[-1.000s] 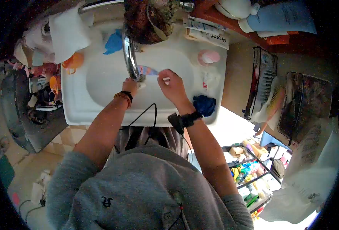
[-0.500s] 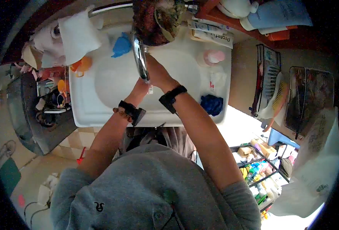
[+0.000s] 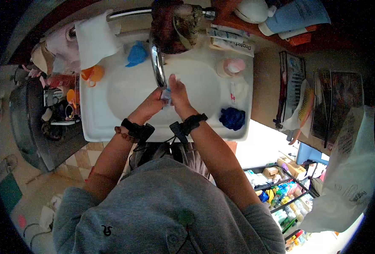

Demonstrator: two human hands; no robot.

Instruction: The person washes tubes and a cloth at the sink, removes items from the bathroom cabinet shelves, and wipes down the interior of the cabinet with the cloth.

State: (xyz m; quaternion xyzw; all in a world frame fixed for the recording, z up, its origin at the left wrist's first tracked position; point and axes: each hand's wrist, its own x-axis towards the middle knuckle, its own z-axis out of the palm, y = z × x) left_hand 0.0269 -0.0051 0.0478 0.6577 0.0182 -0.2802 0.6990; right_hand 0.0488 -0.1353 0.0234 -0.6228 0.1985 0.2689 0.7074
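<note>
Both hands are over the white sink (image 3: 88, 127), close under the curved chrome faucet (image 3: 157, 67). Between them is a small white and pale-blue thing (image 3: 166, 98); its kind is too small and blurred to tell. My left hand (image 3: 151, 106) pinches it from the left, with the fingers closed. From the right, my right hand (image 3: 179, 95) closes on it too, thumb side up toward the faucet. The faucet's end hides part of the left fingertips.
A blue crumpled item (image 3: 137, 54) and an orange cup (image 3: 92, 74) sit on the sink's left rim. Along the right lie a pink-capped bottle (image 3: 230, 67), a white tube (image 3: 239, 91) and a dark blue bundle (image 3: 232, 118). A brush (image 3: 304, 106) hangs at right.
My hands have come back toward my body from beneath the faucet. The right hand has turned so its thumb shows, and more of the small thing between the hands is visible.
</note>
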